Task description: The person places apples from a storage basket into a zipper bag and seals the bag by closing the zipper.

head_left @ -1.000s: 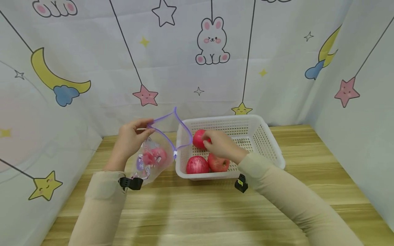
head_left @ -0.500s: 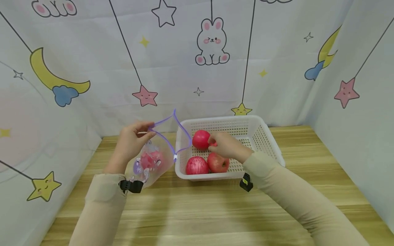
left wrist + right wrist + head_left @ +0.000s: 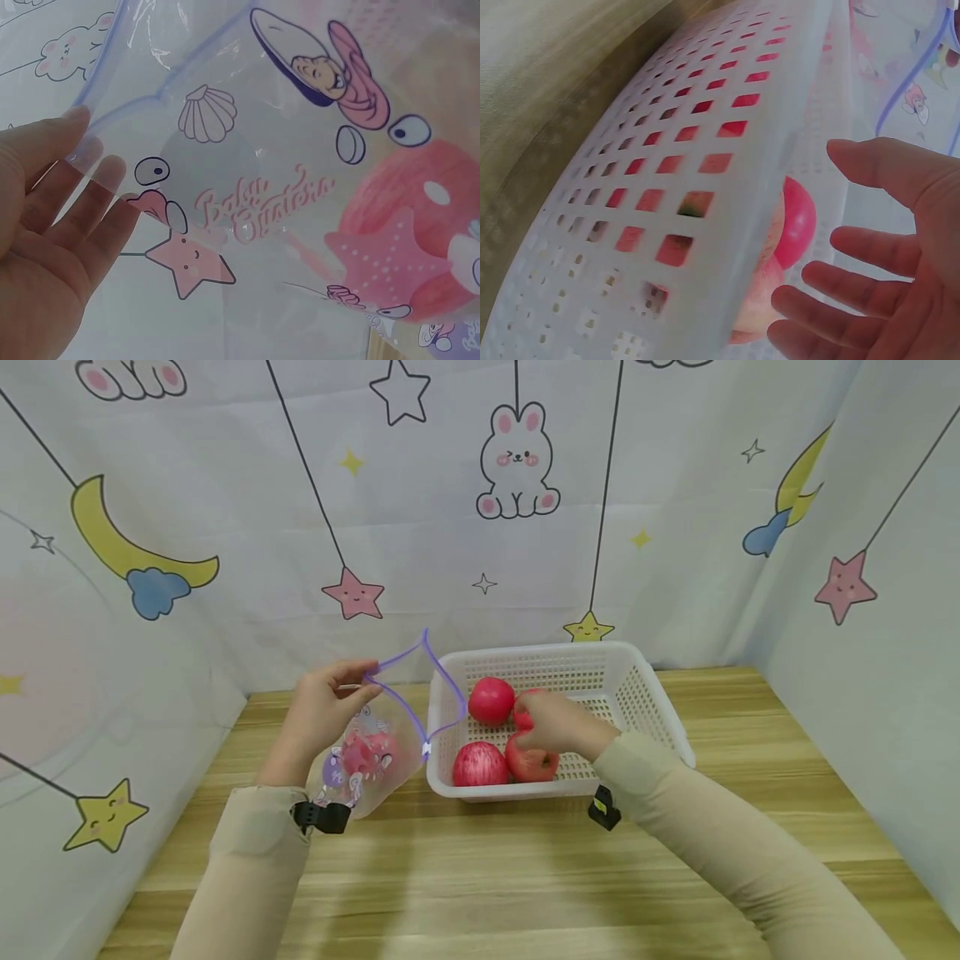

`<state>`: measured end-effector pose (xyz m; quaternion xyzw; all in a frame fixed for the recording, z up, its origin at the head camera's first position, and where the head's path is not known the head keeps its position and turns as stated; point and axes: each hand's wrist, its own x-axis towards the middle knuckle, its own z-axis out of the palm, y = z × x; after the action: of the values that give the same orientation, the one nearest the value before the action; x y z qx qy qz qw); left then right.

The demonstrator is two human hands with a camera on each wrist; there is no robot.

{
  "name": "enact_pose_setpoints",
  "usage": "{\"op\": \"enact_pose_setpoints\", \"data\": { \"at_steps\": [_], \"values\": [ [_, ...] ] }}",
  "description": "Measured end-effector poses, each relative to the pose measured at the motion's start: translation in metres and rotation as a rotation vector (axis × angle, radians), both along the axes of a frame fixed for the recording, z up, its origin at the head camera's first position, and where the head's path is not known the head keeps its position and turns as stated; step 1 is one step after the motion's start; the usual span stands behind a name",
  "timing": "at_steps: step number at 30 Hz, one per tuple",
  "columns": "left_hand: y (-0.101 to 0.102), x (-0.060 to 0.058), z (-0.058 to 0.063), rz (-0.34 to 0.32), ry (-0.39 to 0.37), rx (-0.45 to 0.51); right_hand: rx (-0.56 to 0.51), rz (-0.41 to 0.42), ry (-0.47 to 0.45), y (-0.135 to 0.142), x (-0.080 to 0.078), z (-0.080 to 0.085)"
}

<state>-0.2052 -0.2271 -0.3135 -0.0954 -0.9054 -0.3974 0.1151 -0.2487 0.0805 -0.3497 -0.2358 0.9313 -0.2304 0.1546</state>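
Note:
My left hand (image 3: 326, 706) pinches the rim of a clear zip bag (image 3: 225, 172) with printed shells and a starfish. The bag's purple zip edge gapes wide, facing the basket. Through the film shows a round red apple (image 3: 375, 202) low inside. My right hand (image 3: 558, 722) is over the white basket (image 3: 457, 790), fingers parted and bent loosely around the near side of an apple (image 3: 521, 720), which it partly covers. In the right wrist view, thumb and fingers are spread with nothing between them. Beside it lie a bright red apple (image 3: 491, 700), a striped apple (image 3: 480, 764) and a paler apple (image 3: 534, 762).
The perforated basket stands on a wood-grain table (image 3: 480, 877), its apples gathered at the left end. Cartoon-printed white cloth (image 3: 420, 510) hangs close behind and along both sides. A black strap (image 3: 321, 817) circles the left wrist.
My right hand has moved from the bright red back-left apple rightward and a little nearer, uncovering that apple. My left hand and the bag have dipped slightly.

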Motion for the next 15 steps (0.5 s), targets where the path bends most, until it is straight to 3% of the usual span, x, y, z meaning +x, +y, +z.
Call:
{"op": "enact_pose_setpoints", "data": {
  "at_steps": [7,15],
  "values": [
    [0.001,0.0,-0.001,0.002,-0.006,0.0,0.021,-0.063,-0.062,0.001,0.003,-0.011],
    [0.001,-0.002,-0.006,0.001,-0.01,0.014,0.163,-0.066,-0.006,-0.002,0.008,-0.019]
  ]
}}
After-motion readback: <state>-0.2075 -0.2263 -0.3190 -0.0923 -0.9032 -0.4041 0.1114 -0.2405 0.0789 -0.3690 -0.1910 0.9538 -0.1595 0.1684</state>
